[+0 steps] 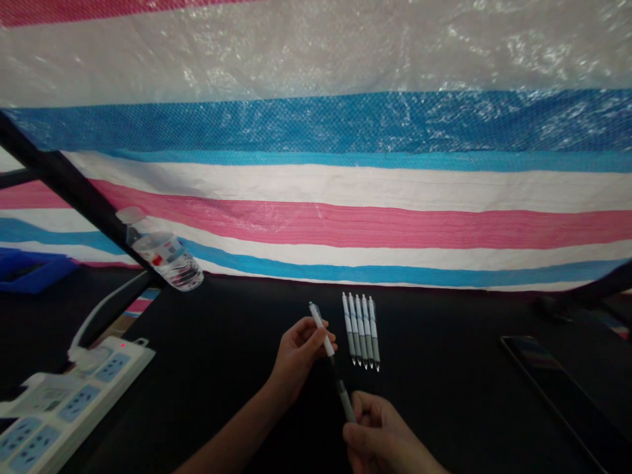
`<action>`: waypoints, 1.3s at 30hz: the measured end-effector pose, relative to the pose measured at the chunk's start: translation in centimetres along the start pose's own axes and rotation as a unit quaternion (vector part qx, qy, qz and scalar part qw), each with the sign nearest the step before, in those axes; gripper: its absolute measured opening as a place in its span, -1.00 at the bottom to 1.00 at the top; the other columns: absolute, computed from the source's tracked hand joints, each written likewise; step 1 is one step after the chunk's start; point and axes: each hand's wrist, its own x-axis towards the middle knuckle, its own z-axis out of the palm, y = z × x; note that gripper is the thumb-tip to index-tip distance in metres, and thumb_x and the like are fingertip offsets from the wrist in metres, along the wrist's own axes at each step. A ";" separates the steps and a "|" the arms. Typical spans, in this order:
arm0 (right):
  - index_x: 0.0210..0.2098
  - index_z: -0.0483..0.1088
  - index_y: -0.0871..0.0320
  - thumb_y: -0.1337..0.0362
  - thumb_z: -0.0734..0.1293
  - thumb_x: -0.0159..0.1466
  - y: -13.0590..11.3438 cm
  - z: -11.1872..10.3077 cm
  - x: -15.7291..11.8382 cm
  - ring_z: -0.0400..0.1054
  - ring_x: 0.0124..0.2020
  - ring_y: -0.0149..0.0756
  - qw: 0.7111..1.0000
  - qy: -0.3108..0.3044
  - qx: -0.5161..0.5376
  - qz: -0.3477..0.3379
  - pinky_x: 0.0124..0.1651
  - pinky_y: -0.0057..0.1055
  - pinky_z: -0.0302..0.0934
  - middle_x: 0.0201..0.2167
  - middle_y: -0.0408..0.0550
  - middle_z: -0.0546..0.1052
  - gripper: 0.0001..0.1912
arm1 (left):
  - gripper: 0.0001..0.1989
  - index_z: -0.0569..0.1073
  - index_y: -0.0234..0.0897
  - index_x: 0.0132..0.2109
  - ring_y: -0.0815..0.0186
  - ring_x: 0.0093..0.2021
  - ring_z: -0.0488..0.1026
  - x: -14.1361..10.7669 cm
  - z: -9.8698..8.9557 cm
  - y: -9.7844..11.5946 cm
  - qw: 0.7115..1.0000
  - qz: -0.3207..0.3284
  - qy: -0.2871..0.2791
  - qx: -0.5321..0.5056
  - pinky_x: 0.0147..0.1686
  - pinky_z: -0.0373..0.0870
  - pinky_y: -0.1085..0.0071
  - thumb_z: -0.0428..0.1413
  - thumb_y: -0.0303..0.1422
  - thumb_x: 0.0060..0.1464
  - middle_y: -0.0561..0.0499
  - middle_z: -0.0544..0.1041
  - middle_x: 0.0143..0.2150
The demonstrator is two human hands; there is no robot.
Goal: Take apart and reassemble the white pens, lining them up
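My left hand [303, 352] pinches the white upper barrel [323, 334] of a click pen, its clip end pointing up and away. My right hand [378, 431], closer to me, grips the grey lower barrel [346, 403] of that pen between thumb and fingers. The two barrel parts stand apart, roughly in line, and a dark thin section, perhaps the refill, shows between them. To the right of my left hand, several white-and-grey click pens [361, 332] lie side by side on the black table [237, 342], tips toward me.
A white power strip [74, 401] with a plugged-in cable lies at left. Beyond it are a clear water bottle [168, 257] and a blue tray [34, 270]. A dark phone or tablet [557, 401] lies at right. A striped plastic sheet [365, 227] hangs behind the table.
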 end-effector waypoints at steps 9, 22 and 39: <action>-0.46 0.16 0.09 -0.05 0.60 -0.09 0.2 -0.6 0.1 0.17 -0.77 -0.58 0.998 0.012 -0.058 0.013 -0.69 -0.65 -0.16 -0.75 -0.37 0.32 -0.40 | -0.60 0.61 -0.37 -0.26 0.39 -0.42 0.58 1.6 -1.2 1.1 0.998 0.008 0.037 -0.052 -0.32 0.55 0.53 0.50 -0.25 -0.23 -0.01 0.65 -0.41; -0.42 0.20 0.10 -0.01 0.58 0.02 -0.5 -0.1 -0.3 0.22 -0.78 -0.56 1.000 -0.001 -0.001 0.022 -0.71 -0.68 -0.07 -0.73 -0.26 0.44 -0.47 | -0.63 0.57 -0.35 -0.27 0.32 -0.46 0.59 -0.3 0.0 0.1 0.996 -0.049 -0.077 0.012 -0.41 0.53 0.46 0.47 -0.23 -0.16 0.01 0.61 -0.42; -0.18 0.30 0.20 -0.27 0.39 0.14 -1.3 0.8 -0.2 0.39 -0.75 -0.41 0.997 -0.007 0.069 0.045 -0.79 -0.64 -0.10 -0.51 0.00 0.62 -0.36 | -0.69 0.56 -0.36 -0.23 0.24 -0.37 0.62 -0.1 -0.6 -0.2 0.987 -0.070 -0.135 0.056 -0.34 0.54 0.41 0.41 -0.25 -0.04 -0.04 0.61 -0.36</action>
